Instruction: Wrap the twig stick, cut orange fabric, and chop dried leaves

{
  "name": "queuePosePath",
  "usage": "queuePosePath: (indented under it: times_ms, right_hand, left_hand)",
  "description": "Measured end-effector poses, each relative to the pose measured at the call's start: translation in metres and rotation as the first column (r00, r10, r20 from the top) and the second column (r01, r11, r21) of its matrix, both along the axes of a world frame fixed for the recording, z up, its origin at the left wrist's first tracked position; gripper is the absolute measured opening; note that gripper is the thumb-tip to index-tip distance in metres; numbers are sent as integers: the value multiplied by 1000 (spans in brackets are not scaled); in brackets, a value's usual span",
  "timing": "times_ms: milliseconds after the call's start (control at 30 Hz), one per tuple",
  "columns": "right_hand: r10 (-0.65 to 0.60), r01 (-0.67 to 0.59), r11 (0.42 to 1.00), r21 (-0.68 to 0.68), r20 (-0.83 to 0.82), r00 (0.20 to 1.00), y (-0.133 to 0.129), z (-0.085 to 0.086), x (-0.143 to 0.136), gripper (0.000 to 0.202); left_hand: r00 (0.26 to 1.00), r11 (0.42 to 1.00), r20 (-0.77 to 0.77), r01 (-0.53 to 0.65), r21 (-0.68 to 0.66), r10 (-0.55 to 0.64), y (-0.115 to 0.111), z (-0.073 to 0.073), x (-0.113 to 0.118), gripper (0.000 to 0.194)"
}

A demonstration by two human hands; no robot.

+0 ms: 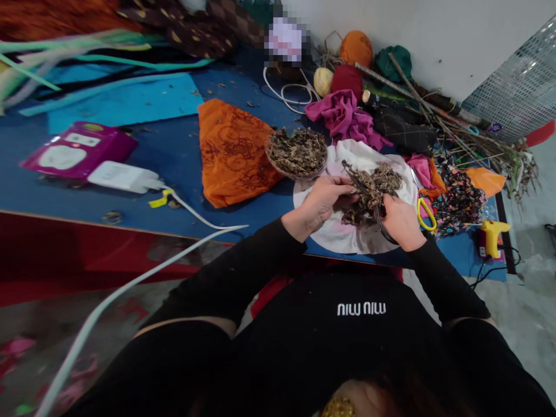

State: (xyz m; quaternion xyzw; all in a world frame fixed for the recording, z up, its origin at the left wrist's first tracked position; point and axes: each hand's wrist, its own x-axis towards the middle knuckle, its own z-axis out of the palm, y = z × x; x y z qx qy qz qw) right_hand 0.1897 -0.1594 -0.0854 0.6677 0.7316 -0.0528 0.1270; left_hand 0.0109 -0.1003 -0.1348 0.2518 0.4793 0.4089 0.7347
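Brown dried plant material [384, 178] lies in a clump over a white cloth [321, 231] near the table's front edge. My left hand [320, 202] pinches dried stems at the clump's left side. On the right, my right hand [400, 220] is closed around the handles of dark scissors [383, 229], whose blades are hidden among the plant bits. Just behind my left hand is a round bowl [297, 152] heaped with the same dried material, next to an orange patterned cloth [234, 153].
A purple power box [82, 152] with a white plug [124, 176] sits left, its cable crossing the front edge. Magenta cloth [347, 119], yarn balls and twigs lie behind. Yellow-handled scissors [426, 214] and a yellow glue gun [493, 236] are at right.
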Motion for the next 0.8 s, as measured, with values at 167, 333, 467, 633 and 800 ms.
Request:
queuePosePath:
  times_ms: [167,333,467,633,800]
  right_hand:
    - [-33,35,993,112,-22,999,-5,9,8,44]
    - [23,-24,972,234,7,1000,-7,20,25,61]
    - [43,-47,972,232,26,999,-9,25,34,62]
    - [94,-99,970,221,34,995,-9,25,31,62]
    - [112,-111,955,277,15,994,-10,21,35,68]
  left_hand:
    - [998,989,-57,-25,145,34,1,-9,1,12]
    - [894,845,-422,108,523,147,4,-20,-7,45]
    - [726,690,-655,365,625,208,-1,-14,-16,63]
    - [652,319,-745,682,657,141,-20,6,4,42]
    - [617,147,-786,780,608,-25,-26,7,20,63]
